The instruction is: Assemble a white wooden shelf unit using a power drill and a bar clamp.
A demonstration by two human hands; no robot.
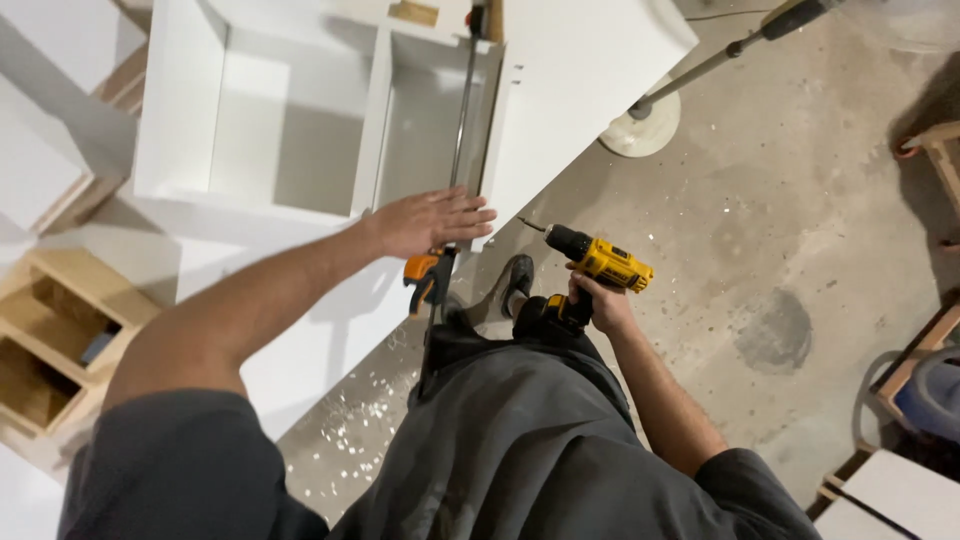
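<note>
**One head cam, steep look-down**

I've got a single view: head-worn, pointing nearly straight down over my torso, close to both hands, w/ white cabinet [300, 110] top-left and concrete floor [780, 240] at right. No 2nd view to overlap.

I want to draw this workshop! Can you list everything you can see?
cabinet: one, white, open compartments, top left
bar clamp: one, orange handle, metal bar running up the cabinet edge
drill: one, yellow and black, bit pointing at the cabinet
wooden frame: one, pale wood, far left
stand base: one, round, whitish, on the concrete floor
shavings: many, white, on the floor
left hand: flat on the cabinet edge
right hand: holds the drill
</note>
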